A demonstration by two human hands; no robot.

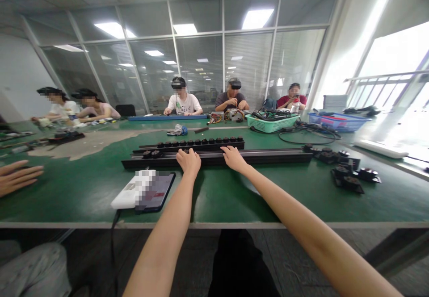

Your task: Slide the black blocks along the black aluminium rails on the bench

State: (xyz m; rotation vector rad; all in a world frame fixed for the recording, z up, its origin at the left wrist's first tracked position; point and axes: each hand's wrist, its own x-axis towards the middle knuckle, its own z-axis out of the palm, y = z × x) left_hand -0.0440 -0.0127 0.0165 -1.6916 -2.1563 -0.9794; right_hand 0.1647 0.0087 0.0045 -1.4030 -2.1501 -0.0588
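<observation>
A long black track rail (268,156) lies crosswise on the table in front of me, with a few round black fittings (151,154) seated near its left end. My left hand (189,161) rests on the rail's middle with its fingers bent; what lies under the fingertips is hidden. To the right, my right hand (234,157) touches the same rail, its fingers stretched out to the left. Just behind is a second, shorter rail (201,145) carrying a row of several round black fittings. More loose black fittings (348,176) lie past the rail's right end.
A white device (125,194) and a phone (161,194) lie left of my forearm. Another person's hand (20,176) is at the left edge. Behind the rails stand a green basket (273,125) of cables and a blue basket (335,125). Several people sit across the table.
</observation>
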